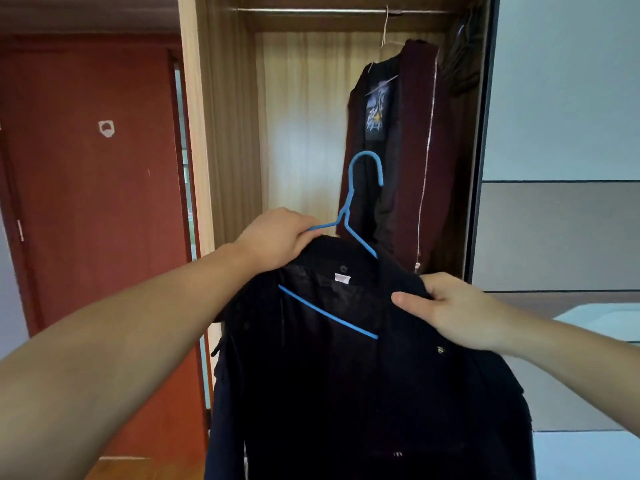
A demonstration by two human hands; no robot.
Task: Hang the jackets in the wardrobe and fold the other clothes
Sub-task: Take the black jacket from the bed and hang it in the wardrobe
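A dark navy jacket (pixel 363 393) hangs on a blue hanger (pixel 360 188) held up in front of the open wardrobe (pixel 225 116). My left hand (pixel 277 237) grips the jacket's left shoulder together with the hanger's arm. My right hand (pixel 450 310) pinches the jacket's right shoulder and collar. The hanger's hook points up, well below the metal rail (pixel 311 10). A dark maroon zip jacket (pixel 412 150) hangs from the rail at the wardrobe's right, behind the hook.
A red door (pixel 93 188) stands to the left of the wardrobe. A pale sliding wardrobe door (pixel 561 133) is on the right. The rail's left part is bare. Dark cloth (pixel 464 64) hangs in the wardrobe's top right corner.
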